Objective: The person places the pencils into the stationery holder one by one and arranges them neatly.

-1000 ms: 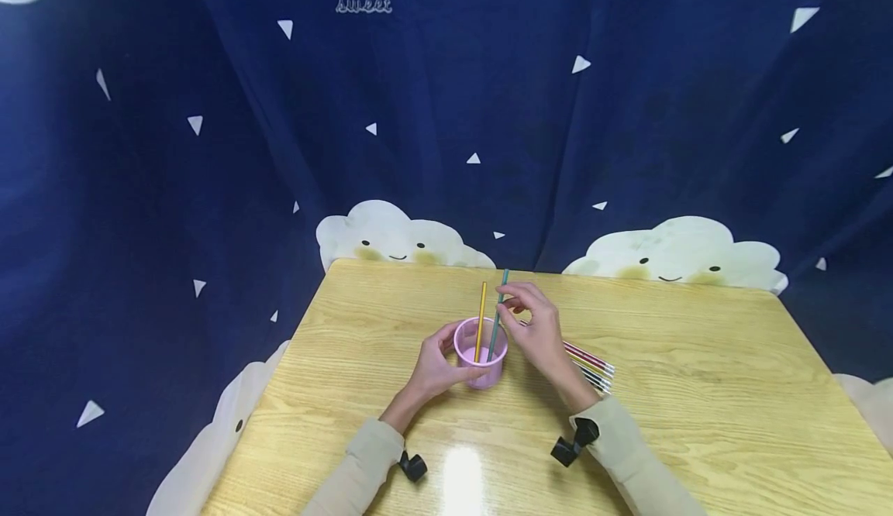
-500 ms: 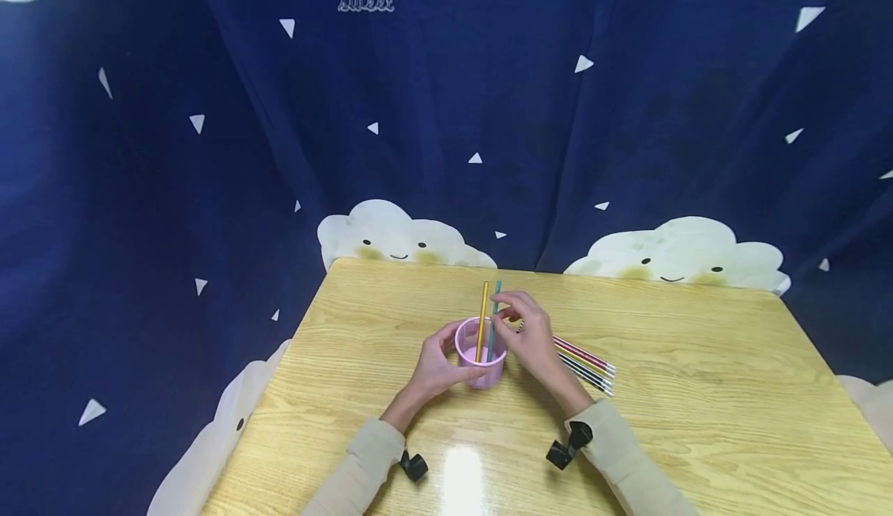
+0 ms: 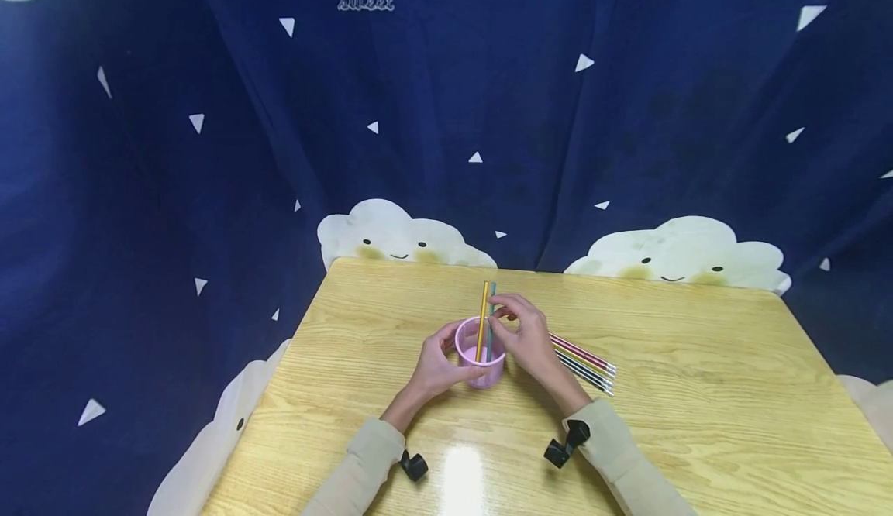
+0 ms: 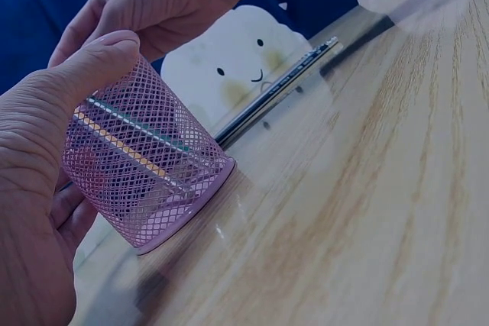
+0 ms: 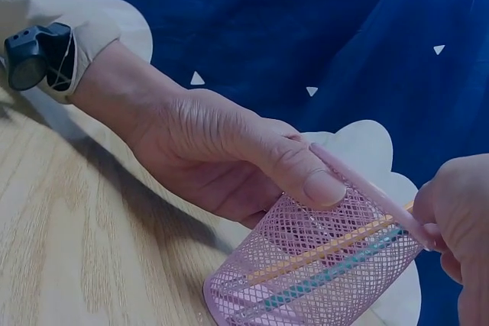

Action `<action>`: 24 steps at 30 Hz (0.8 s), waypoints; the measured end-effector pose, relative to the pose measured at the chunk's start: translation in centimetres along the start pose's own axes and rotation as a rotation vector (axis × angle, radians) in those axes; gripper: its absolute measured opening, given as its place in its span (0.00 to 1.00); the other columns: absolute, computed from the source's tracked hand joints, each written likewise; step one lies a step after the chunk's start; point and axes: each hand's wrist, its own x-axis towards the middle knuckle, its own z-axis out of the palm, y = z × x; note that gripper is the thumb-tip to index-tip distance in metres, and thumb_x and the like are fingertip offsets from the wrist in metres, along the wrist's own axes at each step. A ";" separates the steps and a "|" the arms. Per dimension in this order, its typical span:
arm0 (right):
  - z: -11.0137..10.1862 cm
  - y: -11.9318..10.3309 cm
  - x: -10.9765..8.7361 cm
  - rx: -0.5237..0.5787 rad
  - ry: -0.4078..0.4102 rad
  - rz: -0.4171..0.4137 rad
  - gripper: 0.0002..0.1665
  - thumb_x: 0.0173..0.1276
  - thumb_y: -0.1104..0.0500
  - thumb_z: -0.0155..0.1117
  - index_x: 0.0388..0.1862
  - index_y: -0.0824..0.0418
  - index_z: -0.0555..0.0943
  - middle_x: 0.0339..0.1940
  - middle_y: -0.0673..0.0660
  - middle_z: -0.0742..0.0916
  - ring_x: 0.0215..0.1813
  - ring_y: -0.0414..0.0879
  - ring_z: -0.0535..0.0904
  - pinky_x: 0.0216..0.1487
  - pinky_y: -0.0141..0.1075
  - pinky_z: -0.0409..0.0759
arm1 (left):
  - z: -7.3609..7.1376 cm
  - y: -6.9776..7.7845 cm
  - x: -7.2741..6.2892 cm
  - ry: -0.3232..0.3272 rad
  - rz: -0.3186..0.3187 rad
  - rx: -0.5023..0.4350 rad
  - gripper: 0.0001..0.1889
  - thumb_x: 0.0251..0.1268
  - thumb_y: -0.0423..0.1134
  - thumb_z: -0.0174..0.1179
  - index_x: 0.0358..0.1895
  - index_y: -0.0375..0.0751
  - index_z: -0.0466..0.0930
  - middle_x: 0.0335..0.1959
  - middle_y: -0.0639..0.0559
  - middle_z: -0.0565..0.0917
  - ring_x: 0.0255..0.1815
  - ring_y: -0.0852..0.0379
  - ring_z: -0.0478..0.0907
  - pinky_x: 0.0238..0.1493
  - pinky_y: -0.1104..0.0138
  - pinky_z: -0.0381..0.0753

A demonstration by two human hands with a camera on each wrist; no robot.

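A pink mesh pencil cup point(image 3: 481, 377) is gripped by my left hand point(image 3: 436, 366), thumb over the near side and fingers round the far left. Inside lean a yellow pencil point(image 3: 484, 307) and a teal pencil point(image 3: 493, 289), nearly parallel, both visible through the mesh point(image 5: 306, 219) in the right wrist view. My right hand point(image 3: 526, 338) pinches the teal pencil above the rim, between thumb and fingertips. In the left wrist view the right hand point(image 4: 172, 5) is behind the cup, its fingertips hidden by my left thumb point(image 4: 107, 59).
Several striped pencils point(image 3: 586, 365) with white-tipped ends lie side by side on the wooden table point(image 3: 698, 392), right of the cup and partly behind my right hand and wrist. A dark blue curtain point(image 3: 446, 113) with white clouds hangs beyond the table's back edge.
My right hand has moved slightly left and down, bringing the teal pencil lower in the cup and closer to the yellow one. The left hand and cup have stayed put.
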 end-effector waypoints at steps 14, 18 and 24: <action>-1.4 -0.4 -1.1 -0.035 -0.079 0.019 0.18 0.70 0.68 0.67 0.58 0.62 0.86 0.61 0.58 0.87 0.52 0.54 0.86 0.54 0.56 0.84 | -0.1 -0.1 0.0 -0.001 0.005 0.026 0.43 0.44 0.31 0.83 0.70 0.39 0.76 0.63 0.43 0.84 0.63 0.37 0.81 0.69 0.48 0.79; -2.4 -0.1 -1.6 -0.031 -0.066 0.034 0.17 0.71 0.69 0.65 0.59 0.64 0.85 0.61 0.59 0.87 0.50 0.54 0.84 0.52 0.55 0.83 | 0.0 0.0 0.0 0.002 0.015 0.029 0.43 0.44 0.31 0.83 0.70 0.39 0.76 0.63 0.42 0.84 0.64 0.37 0.81 0.69 0.48 0.79; -3.8 0.8 -2.8 -0.108 -0.055 0.038 0.16 0.72 0.68 0.66 0.57 0.65 0.85 0.59 0.59 0.88 0.52 0.54 0.83 0.55 0.44 0.80 | 0.0 0.1 0.0 0.003 0.003 0.018 0.44 0.43 0.31 0.83 0.70 0.38 0.76 0.63 0.42 0.84 0.64 0.37 0.80 0.70 0.50 0.78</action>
